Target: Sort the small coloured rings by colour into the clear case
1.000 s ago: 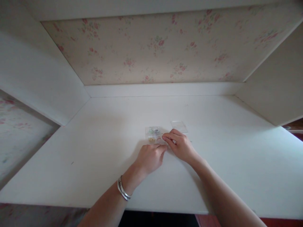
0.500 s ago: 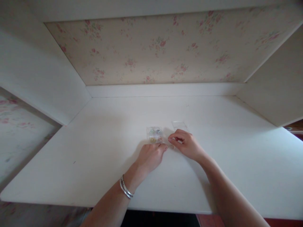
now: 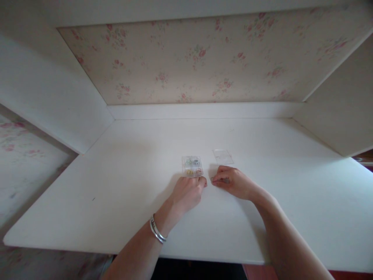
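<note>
One clear compartment box (image 3: pixel 192 166), one clear lid (image 3: pixel 223 156); left hand (image 3: pixel 187 193) curled, fingertips touching box; right hand (image 3: pixel 234 183) fingertips pinched together; one bracelet (image 3: pixel 157 231).

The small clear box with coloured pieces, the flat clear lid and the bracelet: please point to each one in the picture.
small clear box (image 3: pixel 192 166): head view, middle of its top face.
flat clear lid (image 3: pixel 223 156): head view, centre of the sheet.
bracelet (image 3: pixel 157 231): head view, band across the left wrist.
</note>
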Tool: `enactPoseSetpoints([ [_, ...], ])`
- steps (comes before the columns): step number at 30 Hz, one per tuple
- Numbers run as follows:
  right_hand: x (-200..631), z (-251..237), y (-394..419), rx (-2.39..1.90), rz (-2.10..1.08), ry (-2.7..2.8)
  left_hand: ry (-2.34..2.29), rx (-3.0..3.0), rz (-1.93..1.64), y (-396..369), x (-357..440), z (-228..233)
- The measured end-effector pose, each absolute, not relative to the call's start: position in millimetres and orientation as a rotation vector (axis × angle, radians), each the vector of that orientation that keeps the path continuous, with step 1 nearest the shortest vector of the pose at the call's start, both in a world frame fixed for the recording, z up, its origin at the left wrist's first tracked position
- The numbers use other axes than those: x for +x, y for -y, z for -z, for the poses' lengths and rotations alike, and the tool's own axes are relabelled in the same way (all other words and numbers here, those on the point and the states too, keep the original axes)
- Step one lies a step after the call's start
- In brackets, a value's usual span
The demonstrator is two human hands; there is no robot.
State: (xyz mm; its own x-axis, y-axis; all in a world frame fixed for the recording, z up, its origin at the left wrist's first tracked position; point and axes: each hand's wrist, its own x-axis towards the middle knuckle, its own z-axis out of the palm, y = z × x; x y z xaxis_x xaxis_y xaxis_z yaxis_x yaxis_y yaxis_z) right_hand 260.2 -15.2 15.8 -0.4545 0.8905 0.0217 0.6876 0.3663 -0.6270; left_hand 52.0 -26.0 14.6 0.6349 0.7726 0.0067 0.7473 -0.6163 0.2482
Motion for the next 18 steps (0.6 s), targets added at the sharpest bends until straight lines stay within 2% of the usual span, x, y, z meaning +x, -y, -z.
enactPoseSetpoints([
  [11, 259, -18, 15, -1.336, -0.672, 2.421, -1.411, 2.480, -0.604, 17, 42, -12],
  [18, 257, -17, 15, -1.329, -0.691, 2.387, -1.510, 2.488, -0.586, 15, 45, -12],
])
